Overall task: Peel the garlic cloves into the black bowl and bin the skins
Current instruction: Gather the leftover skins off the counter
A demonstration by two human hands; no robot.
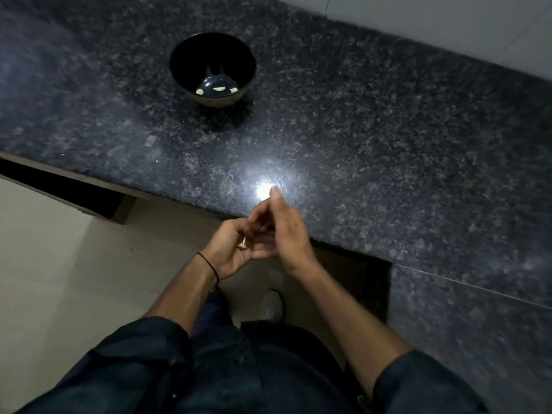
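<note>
A dark speckled granite counter [373, 121], polished and glossy, is seen across the upper and right parts of the frame, with one bright round light reflection [264, 191] near its front edge at centre. One round black bowl [212, 68], smooth and shiny, is stood upright on the counter in the upper left-centre. Three pale peeled cloves [219, 89] are counted on its bottom, lying apart from one another. Both hands are held together at the centre of the frame, just at the counter's front edge and well apart from the bowl. The left hand [231, 249] is cupped palm-up, and a small pale papery piece [243, 242], either a skin or a clove, is seen in its palm; which cannot be told. The right hand [283, 228] is laid against the left with its fingers [274, 194] stretched up over the counter edge; whether anything is pinched between the two hands cannot be told. One thin dark band [209, 265] is worn on the left wrist. Dark rolled sleeves [140, 348] are seen at the bottom. Pale smooth floor [44, 264] is visible at lower left, and one light shoe [271, 306] below the hands.
</note>
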